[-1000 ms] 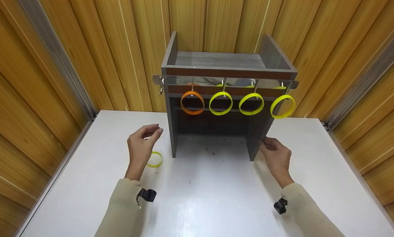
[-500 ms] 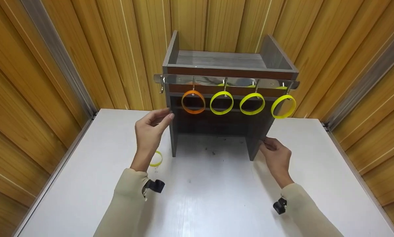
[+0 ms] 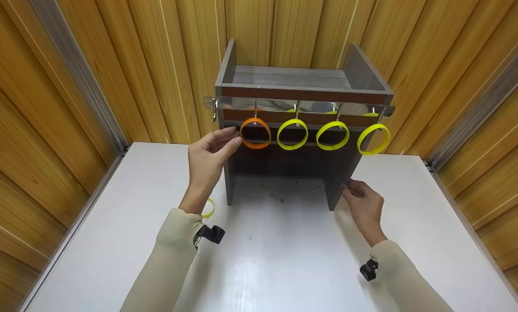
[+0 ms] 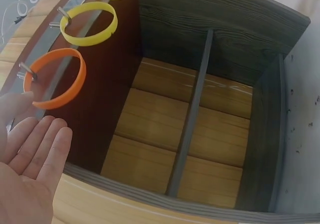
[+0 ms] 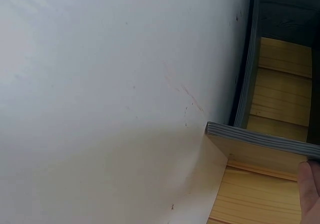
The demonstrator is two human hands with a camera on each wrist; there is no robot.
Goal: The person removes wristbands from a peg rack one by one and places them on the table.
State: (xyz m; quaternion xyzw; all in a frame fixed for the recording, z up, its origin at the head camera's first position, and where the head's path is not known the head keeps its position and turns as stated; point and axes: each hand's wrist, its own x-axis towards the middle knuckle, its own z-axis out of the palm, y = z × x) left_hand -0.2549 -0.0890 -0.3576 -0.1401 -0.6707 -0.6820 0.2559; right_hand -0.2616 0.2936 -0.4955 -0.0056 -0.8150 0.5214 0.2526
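My left hand (image 3: 206, 162) is at the left rim of an orange ring (image 3: 255, 147) that hangs from a metal hook. In the left wrist view its thumb overlaps the lower edge of the orange ring (image 4: 56, 103), while the extended fingers (image 4: 47, 144) stay apart from it. To the right hang three yellow rings (image 3: 292, 148) on hooks of a shiny metal strip (image 3: 274, 105). That strip runs across the front of a grey wooden shelf unit (image 3: 289, 78). My right hand (image 3: 365, 206) pinches the unit's right side panel (image 3: 339, 186) low at its edge.
Another yellow ring (image 3: 212, 209) lies on the white table (image 3: 267, 268), partly behind the left wrist. A bare hook (image 3: 215, 111) is at the strip's left end. Wood-patterned walls (image 3: 81, 86) close in the back and sides. Small dark specks dot the table under the unit.
My left hand has moved up and to the right, from above the loose yellow ring to the hanging orange ring. The right hand has stayed at the side panel.
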